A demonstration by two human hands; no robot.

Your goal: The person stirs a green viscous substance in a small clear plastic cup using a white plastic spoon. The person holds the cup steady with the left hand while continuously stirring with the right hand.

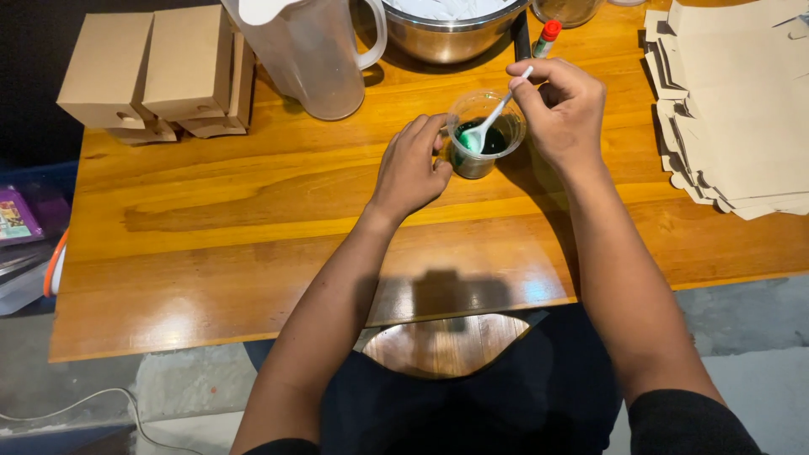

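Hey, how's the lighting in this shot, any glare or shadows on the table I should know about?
Head view: light from above and behind throws a blocky shadow with bright glare beside it on the table near its front edge; the right hand shades the wood beside the cup; the far left background is nearly black; the picture is sharp, edges slightly bowed.

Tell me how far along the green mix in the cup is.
Done: dark green liquid already sits in the clear cup. In hand: left hand steadies the cup, right hand holds the white spoon in it. Left: flat cardboard stack lies unfolded.
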